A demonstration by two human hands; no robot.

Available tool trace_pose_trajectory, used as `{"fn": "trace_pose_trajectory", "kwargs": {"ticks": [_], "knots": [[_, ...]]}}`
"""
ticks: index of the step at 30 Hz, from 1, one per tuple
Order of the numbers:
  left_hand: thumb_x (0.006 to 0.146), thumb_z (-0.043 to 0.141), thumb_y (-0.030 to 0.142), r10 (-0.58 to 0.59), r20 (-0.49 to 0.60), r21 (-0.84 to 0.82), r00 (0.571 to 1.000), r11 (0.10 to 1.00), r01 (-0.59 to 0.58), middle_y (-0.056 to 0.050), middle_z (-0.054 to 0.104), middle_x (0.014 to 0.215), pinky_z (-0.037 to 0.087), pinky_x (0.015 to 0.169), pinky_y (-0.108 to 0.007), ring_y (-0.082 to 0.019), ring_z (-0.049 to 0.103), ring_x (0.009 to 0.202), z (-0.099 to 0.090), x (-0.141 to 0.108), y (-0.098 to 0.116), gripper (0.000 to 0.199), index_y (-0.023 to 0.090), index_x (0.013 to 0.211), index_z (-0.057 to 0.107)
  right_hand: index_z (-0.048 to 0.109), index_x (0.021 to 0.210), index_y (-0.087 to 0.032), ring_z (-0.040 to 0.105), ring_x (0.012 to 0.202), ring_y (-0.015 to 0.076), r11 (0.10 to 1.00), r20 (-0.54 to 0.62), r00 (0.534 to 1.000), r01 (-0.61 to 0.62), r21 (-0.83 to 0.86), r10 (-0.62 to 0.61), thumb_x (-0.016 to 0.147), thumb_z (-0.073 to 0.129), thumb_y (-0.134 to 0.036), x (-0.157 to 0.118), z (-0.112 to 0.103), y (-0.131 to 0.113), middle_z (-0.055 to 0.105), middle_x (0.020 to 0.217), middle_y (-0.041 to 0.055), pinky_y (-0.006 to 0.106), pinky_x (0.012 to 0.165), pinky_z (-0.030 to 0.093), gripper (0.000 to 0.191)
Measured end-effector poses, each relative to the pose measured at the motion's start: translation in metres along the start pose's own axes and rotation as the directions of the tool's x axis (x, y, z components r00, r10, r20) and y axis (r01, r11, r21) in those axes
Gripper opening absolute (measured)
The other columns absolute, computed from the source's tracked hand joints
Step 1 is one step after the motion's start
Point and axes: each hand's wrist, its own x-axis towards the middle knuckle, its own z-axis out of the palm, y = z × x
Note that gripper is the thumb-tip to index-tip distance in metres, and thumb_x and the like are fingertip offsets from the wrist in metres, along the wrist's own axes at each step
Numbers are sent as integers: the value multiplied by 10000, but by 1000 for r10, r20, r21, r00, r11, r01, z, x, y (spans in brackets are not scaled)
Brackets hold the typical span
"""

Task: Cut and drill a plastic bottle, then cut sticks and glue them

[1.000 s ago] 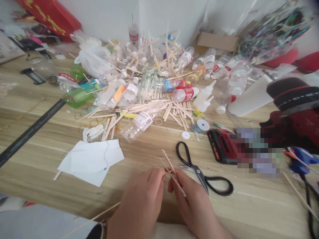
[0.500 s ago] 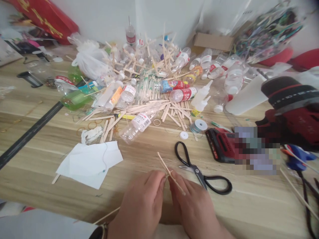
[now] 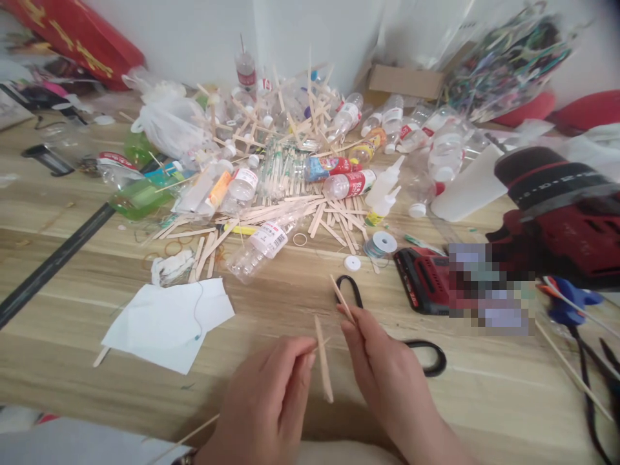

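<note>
In front of me, my left hand [image 3: 276, 387] is pinched at the fingertips, with a flat wooden craft stick [image 3: 324, 365] slanting just beyond them. A thin pale sliver crosses this stick at the fingers; how the two join is too small to tell. To the right, my right hand [image 3: 382, 361] grips a second wooden stick [image 3: 341, 296] between thumb and fingers, its upper end pointing up and left. Under and behind that hand lie black-handled scissors [image 3: 431, 356], their blades hidden. White paper [image 3: 159, 323] with a dark thread on it lies left of my hands.
Plastic bottles [image 3: 264, 245] and loose craft sticks [image 3: 334, 223] are heaped at the back. A spool [image 3: 380, 244] and small white disc [image 3: 352, 263] lie mid-table. At right are a red-black power drill [image 3: 557, 219], its battery [image 3: 421, 278], a white roll [image 3: 467, 184] and a blue tool [image 3: 571, 302].
My hands have moved apart. The right one has shifted up and right with one stick, now over the scissors, while the other stick stays at my left fingertips. The view has shifted slightly.
</note>
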Motion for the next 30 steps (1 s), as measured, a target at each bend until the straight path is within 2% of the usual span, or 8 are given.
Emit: {"fn": "trace_pose_trajectory", "kwargs": {"ticks": [6,10,14,16,19,23,26,30], "knots": [[921,481,175,10,65,-113,998,994,-3,65,696,746,473,598,-159,-97,657,652,-12,-1,-2,160,263,926,614,541,861,-192,569,359,156,1000,82,996,-24,14,22,1065,239,-325,-11,16,1,576,495,-38,251,348,330,388],[913,495,201,-15,62,-147,998,989,24,58,693,722,465,576,-164,-103,628,604,-16,-1,-2,153,256,894,637,533,845,-199,597,462,175,997,109,993,-47,68,39,1042,278,-273,-11,16,2,604,576,-9,254,434,390,331],[948,463,279,-100,180,-160,979,979,130,45,678,701,447,545,-185,-115,599,579,-16,2,-4,196,254,917,654,531,942,-197,628,620,155,941,156,981,-156,299,113,1005,324,-208,-6,3,-4,639,720,2,244,573,474,216],[964,435,309,-141,241,-183,960,965,188,25,685,727,470,595,-202,-136,625,651,-15,4,-5,234,240,915,653,523,939,-209,617,658,137,887,182,972,-210,411,146,1001,340,-208,-3,-7,-9,628,766,1,229,603,480,193],[972,410,331,-185,321,-216,929,941,262,2,693,747,491,664,-230,-166,646,738,-13,7,-4,288,224,861,653,540,997,-217,600,729,132,828,242,969,-181,531,56,986,435,-254,2,-19,-15,622,877,16,220,626,473,112],[958,422,295,-215,429,-223,877,916,334,10,699,786,466,665,-228,-159,633,736,-13,7,0,261,226,885,663,586,1076,-239,593,837,121,721,427,897,-221,657,-115,907,594,-202,8,-24,-14,642,964,-9,203,710,447,174],[966,422,329,-230,512,-234,828,890,392,20,686,787,441,661,-221,-153,621,750,-14,5,3,269,232,894,662,619,944,-228,539,692,92,668,532,837,-324,670,-128,877,547,-96,10,-24,-11,616,808,-51,185,620,390,165],[978,394,414,-179,534,-251,827,900,356,16,644,709,404,602,-215,-141,579,673,-14,1,5,366,210,774,618,596,857,-190,457,618,92,537,652,746,-498,680,-134,867,574,-178,13,-27,-7,556,725,-48,194,542,334,27]]}}
